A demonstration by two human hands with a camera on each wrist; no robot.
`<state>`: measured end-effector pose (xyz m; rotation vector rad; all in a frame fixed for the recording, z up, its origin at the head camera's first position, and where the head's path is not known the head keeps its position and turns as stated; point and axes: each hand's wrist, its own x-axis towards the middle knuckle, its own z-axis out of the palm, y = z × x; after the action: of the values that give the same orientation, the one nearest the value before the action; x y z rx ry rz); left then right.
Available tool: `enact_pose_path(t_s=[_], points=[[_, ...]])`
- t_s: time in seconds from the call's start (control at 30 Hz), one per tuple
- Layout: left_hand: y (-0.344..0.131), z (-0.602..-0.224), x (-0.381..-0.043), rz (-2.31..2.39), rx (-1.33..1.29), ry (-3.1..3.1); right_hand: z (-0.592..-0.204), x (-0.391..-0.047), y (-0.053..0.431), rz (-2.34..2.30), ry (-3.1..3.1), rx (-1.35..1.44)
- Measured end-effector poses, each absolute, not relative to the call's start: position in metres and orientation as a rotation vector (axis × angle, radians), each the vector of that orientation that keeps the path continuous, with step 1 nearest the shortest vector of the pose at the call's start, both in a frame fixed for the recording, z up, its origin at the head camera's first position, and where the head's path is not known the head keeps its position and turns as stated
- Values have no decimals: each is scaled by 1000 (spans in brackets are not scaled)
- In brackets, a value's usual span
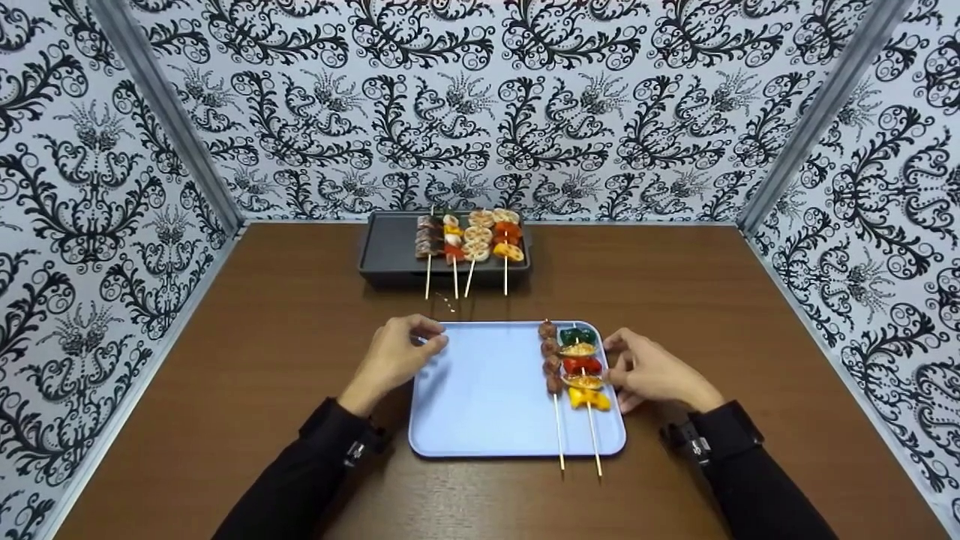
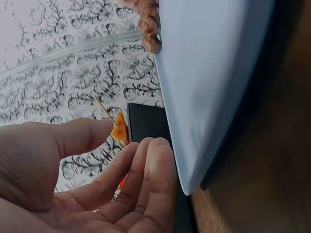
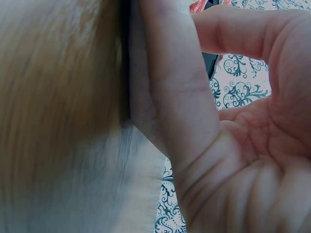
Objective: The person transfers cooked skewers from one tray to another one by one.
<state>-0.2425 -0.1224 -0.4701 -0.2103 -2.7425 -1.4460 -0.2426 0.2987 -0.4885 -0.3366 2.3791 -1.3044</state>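
Note:
A pale blue tray (image 1: 487,390) lies on the table. On its right side are a meatball skewer (image 1: 551,365) and a vegetable skewer (image 1: 583,366) with green, red and yellow pieces, their sticks reaching past the near edge. My left hand (image 1: 397,352) is at the tray's far left corner. In the left wrist view, the left hand's (image 2: 112,184) fingers bend loosely beside the tray rim (image 2: 182,170), with nothing between thumb and fingers. Beside the tray's right edge is my right hand (image 1: 652,369), its fingers loosely bent. The right wrist view shows the right hand (image 3: 194,107) holding nothing; edge contact is unclear.
Behind the tray stands a dark grill plate (image 1: 394,240) bearing several skewers, including one with round white slices (image 1: 478,244) and one with red and yellow pieces (image 1: 508,240). Their sticks overhang its front. Patterned walls (image 1: 480,112) enclose the brown wooden table (image 1: 285,300).

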Motion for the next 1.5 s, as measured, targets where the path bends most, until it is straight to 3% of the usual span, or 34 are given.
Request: enact_pose_path(t_s=[0.4,0.87,1.5], points=[[-128,-466,-264,-1817,0,-2530,-489,-242,301,-1302,2384,-355],[-133,-448,-287,-1345,27,-2629,-486,-243,300,-1276,2406,-342],[-128,-435,-325,-1127,-60,-2648,-486,-240,298,-1304,2387,-341]])
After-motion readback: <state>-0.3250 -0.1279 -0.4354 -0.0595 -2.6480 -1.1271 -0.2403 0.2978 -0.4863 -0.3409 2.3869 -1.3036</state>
